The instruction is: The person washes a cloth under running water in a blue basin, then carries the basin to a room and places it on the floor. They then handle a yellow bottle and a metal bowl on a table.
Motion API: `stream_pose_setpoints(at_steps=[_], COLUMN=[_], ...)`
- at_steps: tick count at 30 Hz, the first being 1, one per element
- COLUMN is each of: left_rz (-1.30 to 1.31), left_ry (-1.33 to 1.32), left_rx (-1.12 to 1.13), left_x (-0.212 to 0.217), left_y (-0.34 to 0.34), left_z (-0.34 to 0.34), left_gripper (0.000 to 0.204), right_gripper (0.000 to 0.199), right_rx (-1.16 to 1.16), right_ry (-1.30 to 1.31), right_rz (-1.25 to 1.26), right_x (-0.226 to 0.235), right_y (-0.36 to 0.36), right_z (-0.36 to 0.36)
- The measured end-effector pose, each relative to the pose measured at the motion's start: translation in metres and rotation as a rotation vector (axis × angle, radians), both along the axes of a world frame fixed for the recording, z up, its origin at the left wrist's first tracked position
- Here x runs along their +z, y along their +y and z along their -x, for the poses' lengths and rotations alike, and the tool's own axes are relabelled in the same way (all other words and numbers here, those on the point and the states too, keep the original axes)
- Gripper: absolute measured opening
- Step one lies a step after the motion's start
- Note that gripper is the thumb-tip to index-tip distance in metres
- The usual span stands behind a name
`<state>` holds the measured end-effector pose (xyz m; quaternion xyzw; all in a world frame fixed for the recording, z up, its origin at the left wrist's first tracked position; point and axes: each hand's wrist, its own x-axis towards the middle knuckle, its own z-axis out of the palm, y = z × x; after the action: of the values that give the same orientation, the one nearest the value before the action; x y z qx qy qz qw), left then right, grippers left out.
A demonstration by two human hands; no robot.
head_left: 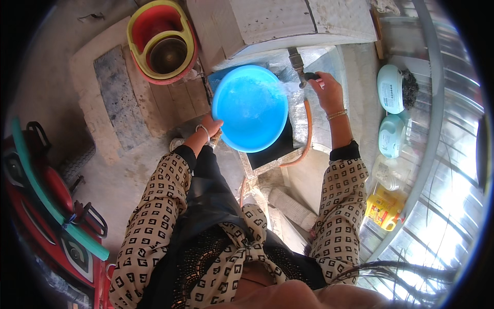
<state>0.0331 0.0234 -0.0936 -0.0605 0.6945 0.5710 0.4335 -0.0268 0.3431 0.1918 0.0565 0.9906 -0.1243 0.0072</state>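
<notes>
Water [289, 88] gushes from a metal tap [297, 63] into the blue plastic basin [251, 146], just left of the outlet. The right hand [328, 93] has its grip pinching the tap's black handle [311, 76]; the left hand [209, 125] grips the basin's near-left rim (an orange hose [310, 126] curves past its right side).

Left hand [212, 125] extended forward, gripping; right hand [329, 92] stretched farther out, fingers [320, 88] curled.
</notes>
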Motion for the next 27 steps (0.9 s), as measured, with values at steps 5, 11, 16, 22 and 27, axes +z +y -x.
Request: stream_pose_setpoints(at_steps=[5,11,16,22,27], left_rz=[0.011,0.042,0.053,0.002,0.028], left_ry=[-0.009,0.010,-0.032,0.004,-0.032], left_rx=[0.007,-0.006,-0.034,0.002,-0.040], left_x=[0.015,0.025,0.048,0.019,0.041], left_y=[0.000,0.001,0.001,0.002,0.001], left_z=[0.003,0.006,0.012,0.005,0.012], left_gripper=[0.042,0.040,0.040,0.040,0.037], right_gripper=[0.030,0.029,0.029,0.030,0.028], right_rx=[0.009,0.007,-0.004,-0.006,-0.045], right_ry=[0.005,0.003,0.021,0.025,-0.036], right_rz=[-0.008,-0.075,-0.068,-0.074,-0.118], right_x=[-0.002,-0.001,-0.002,-0.001,0.002], right_y=[0.001,-0.002,-0.002,-0.003,-0.006], right_z=[-0.001,0.000,-0.002,-0.001,0.000])
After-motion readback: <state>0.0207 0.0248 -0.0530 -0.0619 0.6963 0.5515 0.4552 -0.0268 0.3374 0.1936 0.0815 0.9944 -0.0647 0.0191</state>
